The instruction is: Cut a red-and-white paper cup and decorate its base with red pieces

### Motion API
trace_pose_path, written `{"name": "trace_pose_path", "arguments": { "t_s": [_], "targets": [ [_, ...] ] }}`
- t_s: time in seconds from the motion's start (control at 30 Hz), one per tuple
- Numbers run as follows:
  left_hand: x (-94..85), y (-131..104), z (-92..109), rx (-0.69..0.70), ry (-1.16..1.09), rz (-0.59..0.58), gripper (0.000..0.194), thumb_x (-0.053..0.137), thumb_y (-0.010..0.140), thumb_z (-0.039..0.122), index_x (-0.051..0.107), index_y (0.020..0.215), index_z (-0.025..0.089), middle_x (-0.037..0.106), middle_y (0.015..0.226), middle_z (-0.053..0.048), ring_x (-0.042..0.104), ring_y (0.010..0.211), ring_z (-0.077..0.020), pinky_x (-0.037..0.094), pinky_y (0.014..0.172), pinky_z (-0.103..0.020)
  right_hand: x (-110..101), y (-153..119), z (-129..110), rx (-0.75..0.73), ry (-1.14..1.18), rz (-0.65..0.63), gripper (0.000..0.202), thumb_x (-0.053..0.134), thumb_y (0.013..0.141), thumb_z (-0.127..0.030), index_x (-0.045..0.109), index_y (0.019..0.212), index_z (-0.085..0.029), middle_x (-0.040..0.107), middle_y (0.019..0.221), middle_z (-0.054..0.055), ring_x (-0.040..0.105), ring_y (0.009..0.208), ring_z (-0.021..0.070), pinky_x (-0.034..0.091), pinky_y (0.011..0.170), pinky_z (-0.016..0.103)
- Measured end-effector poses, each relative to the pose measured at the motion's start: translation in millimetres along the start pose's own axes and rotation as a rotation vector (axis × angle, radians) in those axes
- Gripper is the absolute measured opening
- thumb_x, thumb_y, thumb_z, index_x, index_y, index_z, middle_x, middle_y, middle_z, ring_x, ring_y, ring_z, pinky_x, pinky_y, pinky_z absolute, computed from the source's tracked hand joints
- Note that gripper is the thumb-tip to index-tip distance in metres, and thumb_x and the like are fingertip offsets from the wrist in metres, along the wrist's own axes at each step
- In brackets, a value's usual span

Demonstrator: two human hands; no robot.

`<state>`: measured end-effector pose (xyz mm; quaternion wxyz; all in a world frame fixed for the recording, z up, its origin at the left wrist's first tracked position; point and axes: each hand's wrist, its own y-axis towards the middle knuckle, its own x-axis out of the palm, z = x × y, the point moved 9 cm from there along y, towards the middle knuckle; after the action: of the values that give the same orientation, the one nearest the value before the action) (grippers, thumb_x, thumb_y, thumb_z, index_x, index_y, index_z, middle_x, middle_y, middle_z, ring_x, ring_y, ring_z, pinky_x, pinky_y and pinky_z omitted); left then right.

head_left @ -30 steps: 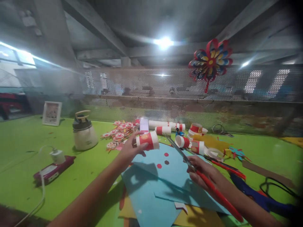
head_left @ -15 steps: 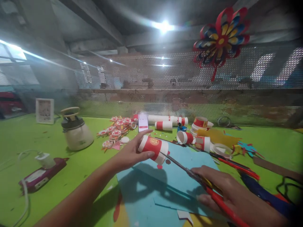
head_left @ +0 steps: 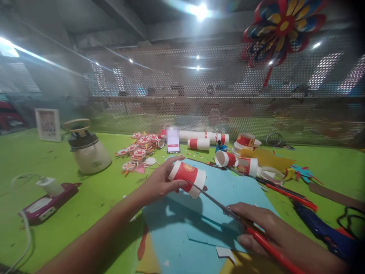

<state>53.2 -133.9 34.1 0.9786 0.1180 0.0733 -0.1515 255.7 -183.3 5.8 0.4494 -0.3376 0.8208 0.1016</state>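
Observation:
A red and white paper cup is gripped between the thumb and fingers of my left hand, lying tilted on its side above blue paper. In my right hand is a pair of scissors with red handles, its blades pointing up and left. The blade tips rest against the cup's side near my left thumb; I cannot tell whether they have cut into it. Below both hands lie sheets of light blue paper, with a small white scrap on them.
Cut cups, a tape roll, a blue glue gun and red-handled scissors lie to the right. Behind are a phone and a pile of paper flowers. A jug and power strip stand left.
The view has tilted slightly down, so the background sits higher. The scissor tips have moved left, further over the cup's red band. My left hand still holds the cup.

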Motion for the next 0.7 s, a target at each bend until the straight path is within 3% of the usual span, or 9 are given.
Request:
{"name": "trace_pose_path", "arguments": {
  "t_s": [0.13,0.37,0.57,0.7],
  "targets": [
    [-0.2,-1,-6,-0.025,-0.023,-0.001,0.068,0.071,0.073,0.036,0.037,0.129,0.016,0.059,0.081,0.000,0.056,0.060,-0.0114,0.048,0.057,-0.026,2,2,-4,-0.032,0.074,-0.020,0.040,0.043,0.091,-0.050,0.056,0.118,-0.024,0.065,0.106,0.006,0.061,0.091,0.0232,0.049,0.079,0.034],
    [-5.6,-1,-8,-0.032,-0.001,0.042,0.070,0.070,0.073,0.040,0.040,0.131,0.015,0.063,0.089,-0.005,0.059,0.067,-0.0143,0.050,0.063,-0.028,1,0,-7,-0.046,0.100,-0.017,0.043,0.041,0.090,-0.053,0.056,0.117,-0.023,0.063,0.110,0.009,0.059,0.097,0.0262,0.049,0.082,0.037],
    [-6.4,-3,-11,-0.031,-0.057,0.045,0.072,0.072,0.072,0.036,0.039,0.134,0.019,0.064,0.101,-0.008,0.061,0.082,-0.0185,0.050,0.072,-0.031,2,-3,0,-0.024,0.097,-0.018,0.042,0.043,0.090,-0.052,0.053,0.122,-0.025,0.057,0.125,0.009,0.053,0.111,0.0297,0.046,0.090,0.038],
    [-5.5,-4,-13,-0.022,-0.082,0.035,0.074,0.073,0.072,0.034,0.038,0.136,0.020,0.063,0.106,-0.008,0.061,0.085,-0.0179,0.050,0.074,-0.029,0,-3,-6,-0.036,0.110,-0.030,0.040,0.040,0.092,-0.049,0.054,0.121,-0.025,0.060,0.120,0.008,0.057,0.106,0.0270,0.046,0.089,0.038]
  ]
}}
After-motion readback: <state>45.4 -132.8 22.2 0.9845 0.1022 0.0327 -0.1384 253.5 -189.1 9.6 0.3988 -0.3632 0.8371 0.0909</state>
